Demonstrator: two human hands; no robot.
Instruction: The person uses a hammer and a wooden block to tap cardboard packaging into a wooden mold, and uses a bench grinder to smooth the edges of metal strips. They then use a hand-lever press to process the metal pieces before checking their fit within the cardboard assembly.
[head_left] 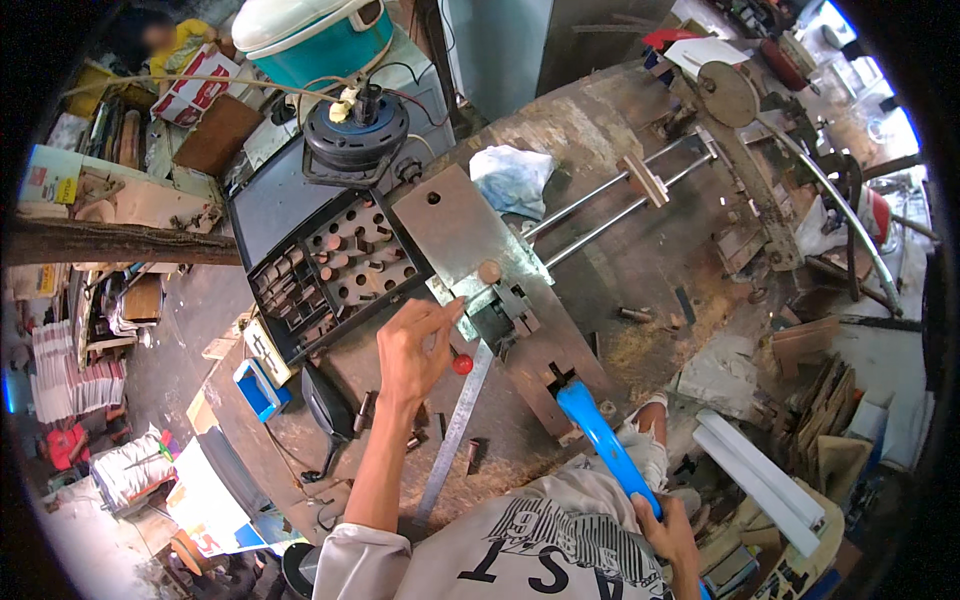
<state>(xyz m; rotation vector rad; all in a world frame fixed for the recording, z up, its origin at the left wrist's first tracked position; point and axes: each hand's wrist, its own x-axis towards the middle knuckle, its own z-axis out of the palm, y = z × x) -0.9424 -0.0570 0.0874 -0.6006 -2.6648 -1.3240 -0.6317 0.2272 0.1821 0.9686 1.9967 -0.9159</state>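
My left hand [412,345] is at the lit metal block [492,318] in the middle of a flat steel plate machine [440,215]. Its fingers are drawn together at the block's near-left edge; what they pinch, if anything, is hidden. Just right of that wrist shows a red ball knob [462,364]. My right hand [668,532] is wrapped round the lower part of a long blue lever handle [605,440], which joins the plate's lower end. A steel ruler [455,430] lies slanted between my arms.
Left of the plate stands an open black case [345,255] with rows of round metal pieces. A black lamp-like device [355,130] sits behind it. Twin steel rods [595,235] run off to the right. A crumpled white cloth [510,178] and small metal cylinders [473,455] lie on the bench.
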